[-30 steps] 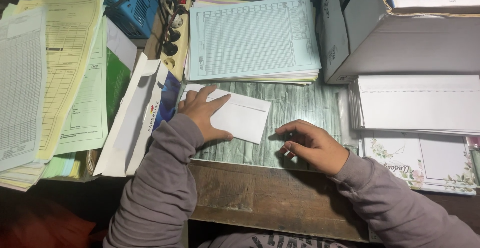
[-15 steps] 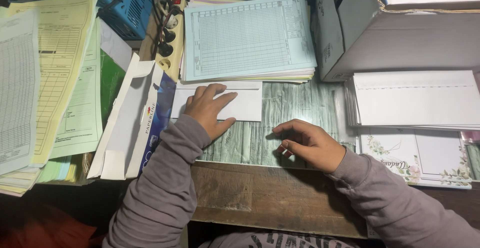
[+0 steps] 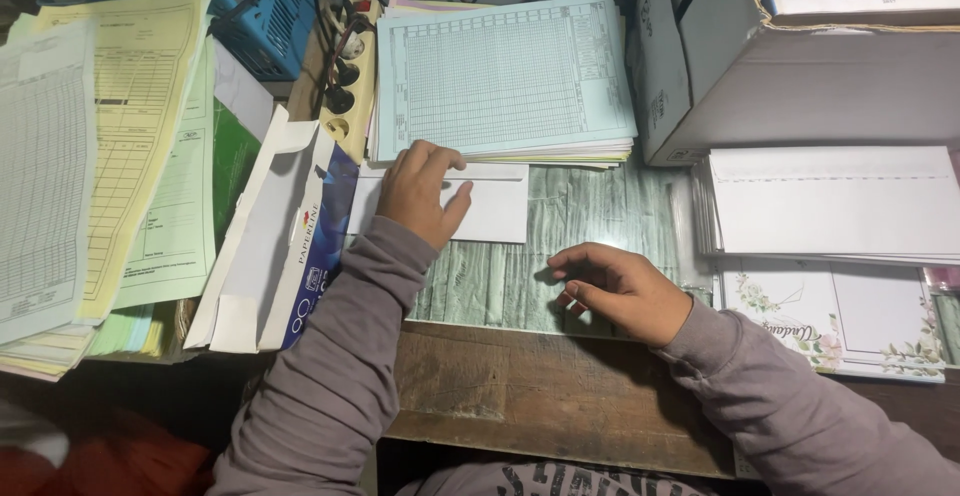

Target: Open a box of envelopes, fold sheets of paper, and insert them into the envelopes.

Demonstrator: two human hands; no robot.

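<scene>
My left hand lies flat on a white envelope that rests on the green patterned mat, just below a stack of pale blue ruled forms. My right hand rests on the mat nearer the wooden desk edge, fingers curled loosely and pointing left; it looks to hold nothing. Both arms wear grey sleeves.
An open white and blue envelope box lies left of the envelope. Yellow and green forms pile at far left, a power strip behind. A grey carton, white envelopes and floral cards fill the right.
My left hand has slid the white envelope away from me and straightened it until it lies against the stack of blue forms. My right hand has stayed in place.
</scene>
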